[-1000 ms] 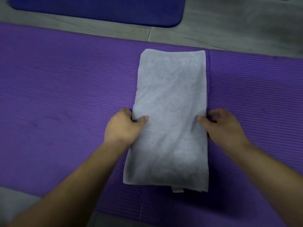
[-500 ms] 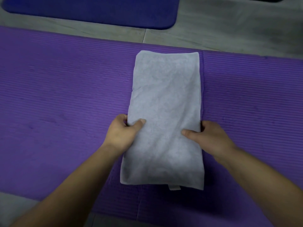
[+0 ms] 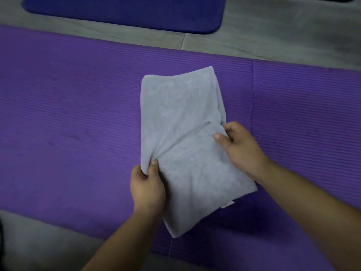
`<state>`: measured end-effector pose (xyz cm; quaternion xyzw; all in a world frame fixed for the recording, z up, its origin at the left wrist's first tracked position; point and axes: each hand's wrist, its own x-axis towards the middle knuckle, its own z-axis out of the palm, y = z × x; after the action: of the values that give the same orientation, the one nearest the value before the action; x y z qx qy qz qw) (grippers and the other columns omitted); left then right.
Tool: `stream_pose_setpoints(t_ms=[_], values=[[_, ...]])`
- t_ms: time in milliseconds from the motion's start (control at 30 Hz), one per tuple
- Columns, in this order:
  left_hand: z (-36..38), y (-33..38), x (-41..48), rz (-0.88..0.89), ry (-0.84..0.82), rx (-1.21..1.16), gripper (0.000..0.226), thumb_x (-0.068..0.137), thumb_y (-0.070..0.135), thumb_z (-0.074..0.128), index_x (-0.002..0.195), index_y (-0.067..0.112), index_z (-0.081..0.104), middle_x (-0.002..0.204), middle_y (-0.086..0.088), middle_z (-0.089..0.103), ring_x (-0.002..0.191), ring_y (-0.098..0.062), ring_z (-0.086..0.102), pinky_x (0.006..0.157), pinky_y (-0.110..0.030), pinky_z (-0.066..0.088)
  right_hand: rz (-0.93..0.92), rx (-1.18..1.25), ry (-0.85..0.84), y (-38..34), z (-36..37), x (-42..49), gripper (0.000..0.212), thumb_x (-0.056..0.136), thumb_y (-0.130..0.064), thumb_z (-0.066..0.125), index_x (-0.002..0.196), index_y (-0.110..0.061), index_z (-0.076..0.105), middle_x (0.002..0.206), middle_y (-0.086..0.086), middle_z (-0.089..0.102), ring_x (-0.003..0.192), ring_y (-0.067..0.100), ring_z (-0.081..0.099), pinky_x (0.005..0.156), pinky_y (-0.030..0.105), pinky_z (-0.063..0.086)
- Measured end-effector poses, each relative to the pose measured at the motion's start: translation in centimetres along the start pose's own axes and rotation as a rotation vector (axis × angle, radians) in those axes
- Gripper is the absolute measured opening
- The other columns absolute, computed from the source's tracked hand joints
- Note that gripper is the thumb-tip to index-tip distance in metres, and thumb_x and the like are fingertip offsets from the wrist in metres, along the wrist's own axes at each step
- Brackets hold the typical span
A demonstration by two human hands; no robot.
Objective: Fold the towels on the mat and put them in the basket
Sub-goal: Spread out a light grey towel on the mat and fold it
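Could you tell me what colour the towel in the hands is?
Light grey, plain; the towel shows best in the head view.

One towel (image 3: 185,124), one purple mat (image 3: 78,114), one blue mat (image 3: 127,12), left hand (image 3: 147,184), right hand (image 3: 241,147).

A folded grey towel (image 3: 187,137) lies skewed on the purple mat (image 3: 68,124), near its far edge. The left hand (image 3: 147,184) pinches the towel's left edge; the right hand (image 3: 239,145) grips its right edge. A blue mat (image 3: 125,12) lies beyond on the floor (image 3: 283,32).
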<state>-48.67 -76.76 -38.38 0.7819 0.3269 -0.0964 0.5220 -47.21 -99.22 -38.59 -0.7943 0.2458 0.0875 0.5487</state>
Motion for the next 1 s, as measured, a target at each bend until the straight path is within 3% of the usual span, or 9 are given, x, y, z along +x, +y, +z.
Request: stream_pose_setpoints(t_ms=[67,167,267,367,500,633,733,833,1000], values=[[0.0,-0.5,-1.6,-0.077,0.036,-0.108,0.015,0.101,0.032,0.060,0.098,0.017,0.062,0.095,0.003,0.071,0.088,-0.009,0.066,0.082,-0.035,0.051,-0.122,-0.012,-0.091,-0.7,1.0,1.8,0.013,0.098,-0.018,0.063,0.091,-0.014,0.053,0.088,0.009,0.068,0.076,0.011,0.058,0.074,0.035,0.049],[1.1,0.4,-3.4,-0.216,-0.143,-0.173,0.016,0.095,0.026,0.070,0.108,0.018,0.066,0.104,0.004,0.076,0.093,-0.008,0.071,0.084,-0.032,0.057,-0.265,-0.134,-0.142,-2.4,-0.3,4.2,0.012,0.097,-0.013,0.064,0.093,-0.017,0.054,0.079,0.001,0.061,0.069,0.007,0.050,0.066,0.026,0.042],[2.0,2.5,-2.8,-0.135,-0.163,-0.015,0.067,0.076,0.040,0.087,0.121,0.011,0.046,0.124,-0.005,0.060,0.113,-0.021,0.062,0.097,-0.041,0.054,-0.247,-0.322,-0.189,-3.3,-4.6,6.5,0.011,0.093,-0.022,0.071,0.096,-0.016,0.061,0.086,0.004,0.068,0.074,0.011,0.057,0.068,0.028,0.047],[1.9,5.6,1.6,0.202,-0.014,0.311,0.112,0.067,0.055,0.088,0.150,0.015,0.025,0.153,-0.008,0.025,0.146,-0.030,0.025,0.120,-0.049,0.028,-0.141,-0.461,-0.198,-3.8,-8.1,7.7,0.027,0.082,-0.046,0.077,0.096,-0.025,0.068,0.082,-0.004,0.069,0.074,0.011,0.063,0.070,0.024,0.048],[2.1,9.5,9.6,0.430,-0.020,0.682,0.100,0.075,0.074,0.068,0.152,0.020,0.032,0.160,-0.007,0.029,0.150,-0.029,0.022,0.121,-0.053,0.016,0.099,-0.714,-0.298,-3.5,-10.3,6.8,0.055,0.067,-0.073,0.073,0.096,-0.027,0.066,0.091,-0.007,0.069,0.084,0.011,0.064,0.069,0.029,0.046],[0.9,11.6,15.0,0.461,0.004,1.014,0.084,0.077,0.077,0.061,0.135,0.017,0.051,0.139,-0.015,0.049,0.133,-0.037,0.044,0.109,-0.055,0.028,0.194,-0.742,-0.371,-0.9,-12.0,4.3,0.048,0.071,-0.067,0.075,0.097,-0.026,0.071,0.095,-0.011,0.071,0.087,0.008,0.066,0.071,0.027,0.050],[-0.4,12.0,17.3,0.435,-0.143,0.930,0.066,0.079,0.064,0.071,0.119,0.013,0.057,0.127,-0.018,0.053,0.114,-0.038,0.056,0.090,-0.047,0.047,0.170,-0.332,-0.166,1.0,-12.5,3.5,0.031,0.080,-0.042,0.081,0.092,-0.013,0.074,0.083,-0.006,0.074,0.072,0.008,0.068,0.062,0.022,0.051],[-0.8,11.6,16.9,0.373,-0.218,0.859,0.061,0.081,0.057,0.075,0.117,0.010,0.056,0.120,-0.015,0.059,0.097,-0.034,0.059,0.079,-0.039,0.046,0.152,0.039,0.174,2.4,-11.3,3.4,0.027,0.086,-0.023,0.080,0.097,-0.001,0.068,0.082,0.008,0.070,0.066,0.020,0.064,0.053,0.029,0.052],[-1.5,8.1,12.8,0.366,-0.166,0.838,0.046,0.089,0.056,0.066,0.094,0.012,0.054,0.099,-0.009,0.063,0.091,-0.032,0.057,0.076,-0.038,0.041,0.134,0.157,0.592,2.7,-10.2,5.8,0.037,0.081,-0.034,0.080,0.104,-0.007,0.069,0.102,0.010,0.074,0.085,0.019,0.068,0.086,0.047,0.060]])
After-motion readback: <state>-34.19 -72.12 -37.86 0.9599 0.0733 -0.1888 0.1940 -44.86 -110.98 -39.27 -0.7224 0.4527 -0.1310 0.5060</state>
